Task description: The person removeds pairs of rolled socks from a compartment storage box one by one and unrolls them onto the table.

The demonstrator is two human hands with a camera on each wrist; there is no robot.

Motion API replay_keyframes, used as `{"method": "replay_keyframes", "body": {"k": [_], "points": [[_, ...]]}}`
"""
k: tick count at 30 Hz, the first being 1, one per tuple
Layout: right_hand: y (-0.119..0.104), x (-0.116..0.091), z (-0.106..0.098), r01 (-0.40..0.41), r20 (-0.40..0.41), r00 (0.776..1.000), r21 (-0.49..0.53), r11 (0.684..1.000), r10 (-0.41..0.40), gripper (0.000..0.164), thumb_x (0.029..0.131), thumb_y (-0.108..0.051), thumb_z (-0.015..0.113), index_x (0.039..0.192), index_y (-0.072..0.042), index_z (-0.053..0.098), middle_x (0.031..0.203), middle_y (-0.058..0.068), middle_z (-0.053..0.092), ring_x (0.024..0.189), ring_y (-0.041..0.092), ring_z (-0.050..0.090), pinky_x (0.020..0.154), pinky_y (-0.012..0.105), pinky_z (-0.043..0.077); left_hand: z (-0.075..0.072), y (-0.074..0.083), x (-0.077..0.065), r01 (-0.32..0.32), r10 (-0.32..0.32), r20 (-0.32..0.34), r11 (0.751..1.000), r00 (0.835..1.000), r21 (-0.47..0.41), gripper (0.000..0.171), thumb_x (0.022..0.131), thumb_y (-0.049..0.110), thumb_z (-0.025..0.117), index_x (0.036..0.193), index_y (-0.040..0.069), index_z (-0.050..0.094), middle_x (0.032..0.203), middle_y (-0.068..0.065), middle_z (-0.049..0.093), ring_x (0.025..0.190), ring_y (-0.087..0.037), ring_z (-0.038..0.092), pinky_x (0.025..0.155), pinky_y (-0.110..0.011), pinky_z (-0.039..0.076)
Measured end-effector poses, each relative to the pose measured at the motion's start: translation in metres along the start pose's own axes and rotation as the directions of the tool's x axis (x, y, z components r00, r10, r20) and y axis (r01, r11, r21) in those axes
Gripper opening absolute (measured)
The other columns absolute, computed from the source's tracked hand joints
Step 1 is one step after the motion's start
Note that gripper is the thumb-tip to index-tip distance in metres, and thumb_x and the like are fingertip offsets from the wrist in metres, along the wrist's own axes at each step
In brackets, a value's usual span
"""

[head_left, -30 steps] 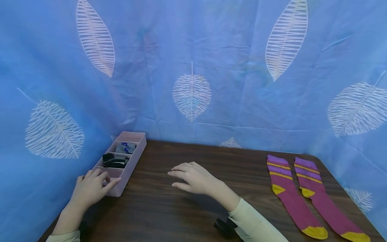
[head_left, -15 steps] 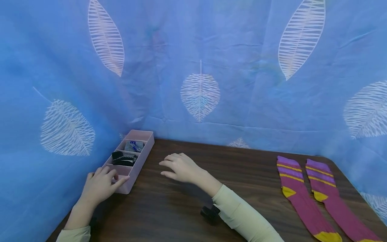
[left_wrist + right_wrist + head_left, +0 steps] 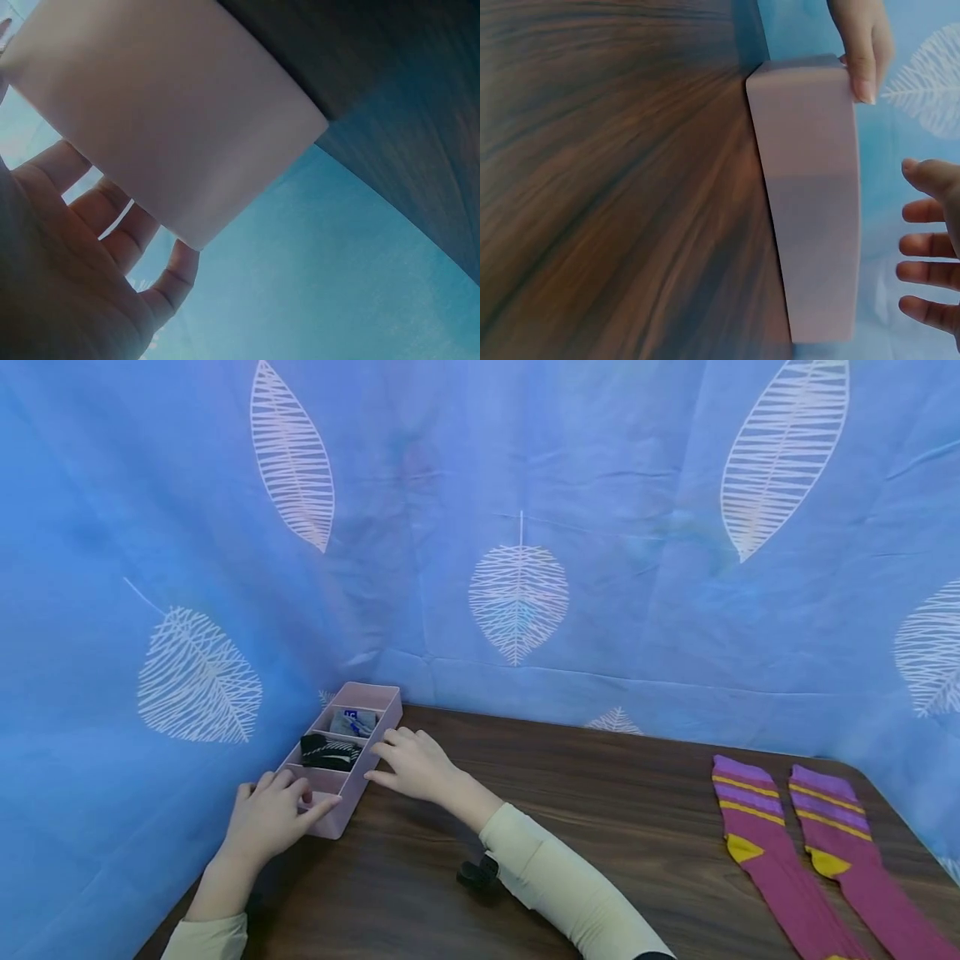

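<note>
A pink divided organizer box [image 3: 352, 806] lies at the table's left side, running away from me. In its compartments sit a folded grey sock [image 3: 352, 722] with a blue mark and a folded black sock [image 3: 328, 752] with pale stripes. My left hand [image 3: 270, 814] grips the box's near end, thumb at the right corner and fingers over the rim. In the left wrist view those fingers [image 3: 135, 229] bend at the box's edge. My right hand [image 3: 416, 764] hovers beside the long right wall, fingers spread and apart from the box [image 3: 814, 217] in the right wrist view.
Two long maroon socks with purple-and-yellow striped cuffs lie flat at the right, the left one [image 3: 795, 885] beside the right one [image 3: 885, 893]. A blue curtain [image 3: 600, 593] with white leaf prints hangs behind the dark wooden table [image 3: 600, 793] and along its left.
My right hand has moved left, from mid-table to the box's side. The left hand keeps its place on the box. The head view has turned slightly left.
</note>
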State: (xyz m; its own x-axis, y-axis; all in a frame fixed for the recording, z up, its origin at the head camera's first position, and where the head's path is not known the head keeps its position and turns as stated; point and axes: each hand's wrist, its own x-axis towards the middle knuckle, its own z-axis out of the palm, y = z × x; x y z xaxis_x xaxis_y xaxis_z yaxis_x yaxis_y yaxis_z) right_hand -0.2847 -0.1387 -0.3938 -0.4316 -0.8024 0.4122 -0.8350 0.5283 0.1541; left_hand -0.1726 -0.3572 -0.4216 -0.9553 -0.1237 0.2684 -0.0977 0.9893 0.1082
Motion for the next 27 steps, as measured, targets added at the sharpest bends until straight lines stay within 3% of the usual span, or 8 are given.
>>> {"method": "replay_keyframes", "body": {"k": [4,12,19,27], "points": [[-0.01,0.019,0.008,-0.029,0.02,0.999,-0.026,0.999,0.03,0.044,0.093,-0.057,0.055,0.12,-0.026,0.068,0.109,-0.004,0.064,0.091,0.009,0.06,0.063,0.019,0.046,0.0,-0.001,-0.001,0.003,-0.003,-0.002,1.0,1.0,0.007,0.063,0.083,0.079,0.046,0.075,0.019,0.064,0.089,-0.008,0.061,0.093,-0.033,0.05,0.084,-0.06,0.034],[-0.019,0.048,0.029,-0.147,0.179,0.973,-0.014,0.989,0.147,0.051,0.091,-0.063,0.053,0.127,-0.028,0.064,0.112,-0.004,0.061,0.092,0.01,0.056,0.068,0.023,0.048,-0.001,-0.002,-0.001,0.018,-0.018,0.018,1.0,1.0,0.01,0.064,0.083,0.079,0.046,0.074,0.018,0.063,0.093,-0.01,0.062,0.095,-0.034,0.051,0.084,-0.06,0.035],[-0.02,0.061,0.033,-0.204,0.232,0.952,-0.009,0.979,0.201,0.052,0.09,-0.063,0.054,0.127,-0.028,0.064,0.122,-0.003,0.062,0.106,0.012,0.058,0.085,0.029,0.053,0.004,-0.003,0.003,0.0,0.0,0.011,1.0,1.0,0.007,0.065,0.083,0.079,0.046,0.077,0.017,0.065,0.094,-0.011,0.062,0.095,-0.034,0.052,0.083,-0.06,0.036],[-0.021,0.072,0.036,-0.234,0.274,0.934,-0.015,0.972,0.229,0.052,0.086,-0.065,0.058,0.121,-0.028,0.067,0.119,-0.003,0.061,0.105,0.013,0.056,0.087,0.032,0.052,0.007,-0.005,0.003,0.003,-0.003,0.011,1.0,1.0,0.004,0.065,0.083,0.079,0.045,0.078,0.017,0.065,0.091,-0.009,0.061,0.093,-0.033,0.051,0.084,-0.06,0.035]]}}
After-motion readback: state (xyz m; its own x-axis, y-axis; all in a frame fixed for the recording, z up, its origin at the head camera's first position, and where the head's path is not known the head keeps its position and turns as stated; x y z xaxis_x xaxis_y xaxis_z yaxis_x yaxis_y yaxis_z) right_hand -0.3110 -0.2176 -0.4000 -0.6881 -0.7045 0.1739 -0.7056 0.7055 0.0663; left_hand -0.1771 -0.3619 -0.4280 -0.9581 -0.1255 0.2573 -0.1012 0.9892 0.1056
